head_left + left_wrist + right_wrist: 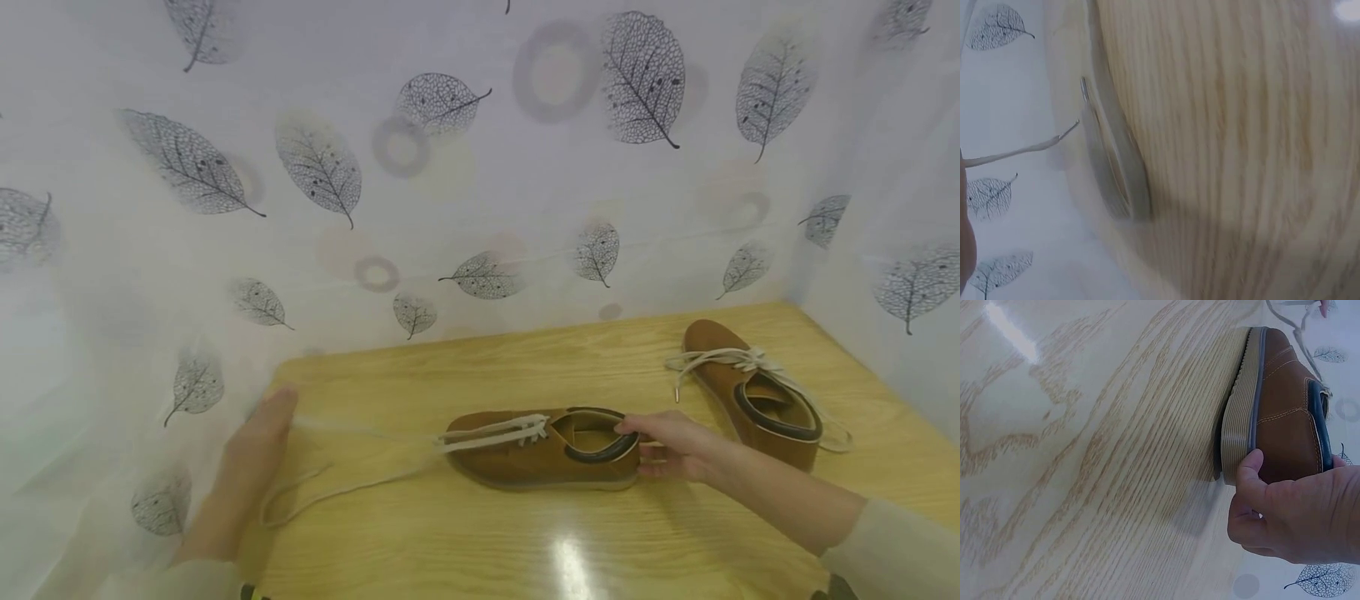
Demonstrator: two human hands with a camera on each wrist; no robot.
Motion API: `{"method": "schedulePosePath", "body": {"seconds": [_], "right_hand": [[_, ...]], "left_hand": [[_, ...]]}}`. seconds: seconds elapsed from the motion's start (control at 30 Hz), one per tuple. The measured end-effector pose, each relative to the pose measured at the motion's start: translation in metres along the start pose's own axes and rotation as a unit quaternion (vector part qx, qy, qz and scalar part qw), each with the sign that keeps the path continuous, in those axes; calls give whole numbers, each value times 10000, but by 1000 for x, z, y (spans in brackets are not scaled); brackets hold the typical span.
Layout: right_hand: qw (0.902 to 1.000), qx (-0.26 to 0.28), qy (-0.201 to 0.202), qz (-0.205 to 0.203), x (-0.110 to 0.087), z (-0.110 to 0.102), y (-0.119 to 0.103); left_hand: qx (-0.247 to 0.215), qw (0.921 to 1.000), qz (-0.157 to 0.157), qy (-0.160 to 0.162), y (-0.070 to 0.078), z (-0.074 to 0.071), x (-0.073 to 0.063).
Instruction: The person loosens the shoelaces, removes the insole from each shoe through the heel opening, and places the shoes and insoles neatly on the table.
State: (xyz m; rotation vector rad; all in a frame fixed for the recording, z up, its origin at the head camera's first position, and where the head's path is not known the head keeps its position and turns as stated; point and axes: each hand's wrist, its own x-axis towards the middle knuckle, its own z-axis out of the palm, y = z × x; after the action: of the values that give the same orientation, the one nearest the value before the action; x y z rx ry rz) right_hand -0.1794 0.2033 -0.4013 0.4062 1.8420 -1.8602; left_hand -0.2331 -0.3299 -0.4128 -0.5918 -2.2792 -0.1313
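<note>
A brown leather shoe (525, 467) with a dark collar lies in the middle of the table, toe to the left. At its heel, my right hand (678, 450) grips the back, thumb at the collar's edge; the right wrist view shows fingertips against the heel and ribbed sole (1238, 440). My left hand (255, 446), blurred at the table's left side, holds one pale shoelace (1022, 151), drawn out from the shoe's toe side. The lace's tipped end sticks out by a finger (965, 250) in the left wrist view. A second lace (352, 490) trails loosely on the wood, bent in a loop.
Another brown shoe (787, 446) stands at the table's right, its laces (720, 357) draped over both sides. The wooden table (420, 550) meets a pale curtain (495, 192) printed with leaves along the back and sides.
</note>
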Motion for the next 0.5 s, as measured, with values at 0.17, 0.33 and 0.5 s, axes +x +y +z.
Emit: {"method": "schedulePosePath", "body": {"seconds": [0.17,0.33,0.5], "right_hand": [[10000,28,27,29,0,0,0],[10000,-46,39,22,1,-1,1],[10000,-42,74,22,2,-2,0]], "left_hand": [[175,9998,65,76,-10,-5,-9],[499,9986,-4,-154,-19,-8,-18],[499,9978,388,-174,-21,-6,-27]]}}
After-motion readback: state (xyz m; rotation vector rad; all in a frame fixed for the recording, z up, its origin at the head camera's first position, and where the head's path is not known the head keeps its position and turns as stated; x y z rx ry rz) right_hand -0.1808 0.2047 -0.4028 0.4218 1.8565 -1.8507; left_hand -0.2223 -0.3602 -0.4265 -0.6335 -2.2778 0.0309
